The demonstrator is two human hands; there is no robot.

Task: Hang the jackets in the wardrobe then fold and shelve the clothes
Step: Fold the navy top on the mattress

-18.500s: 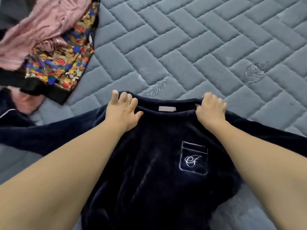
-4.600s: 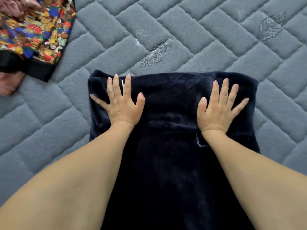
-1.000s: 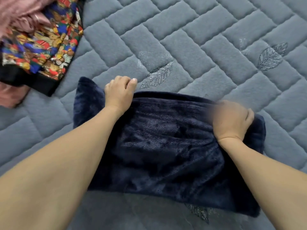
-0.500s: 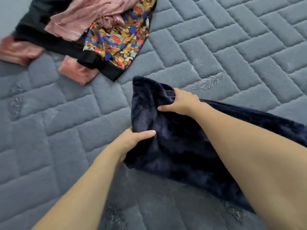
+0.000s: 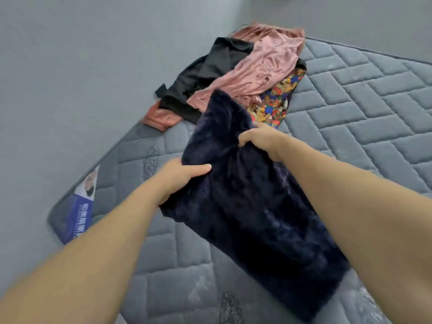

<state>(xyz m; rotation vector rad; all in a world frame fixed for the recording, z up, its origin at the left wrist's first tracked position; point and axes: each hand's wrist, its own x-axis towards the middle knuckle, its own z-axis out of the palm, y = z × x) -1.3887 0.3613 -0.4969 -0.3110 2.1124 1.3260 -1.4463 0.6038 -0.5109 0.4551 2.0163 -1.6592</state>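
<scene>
A grey quilted mattress (image 5: 364,118) fills most of the frame, set against a plain grey wall (image 5: 81,54) that runs across the upper left. A blue printed label (image 5: 81,213) sits on the mattress's corner at the left edge.

In the middle of the frame lies a folded navy plush top (image 5: 252,206), stretched from the centre down to the lower right. Its upper end is lifted off the bed and stands up in a soft peak. The left hand (image 5: 180,176) grips the top's left edge, thumb on the upper face and fingers tucked under the cloth. The right hand (image 5: 259,139) pinches a bunched fold at the garment's upper right edge, fingers curled into the fabric. Both forearms reach in from the bottom of the frame.

Behind the top, in the upper middle, is a loose heap: a pink satin garment (image 5: 266,66) on top, a black garment (image 5: 205,73) to its left, and a bright multicoloured print (image 5: 275,101) to the right, just beside the navy peak.
</scene>
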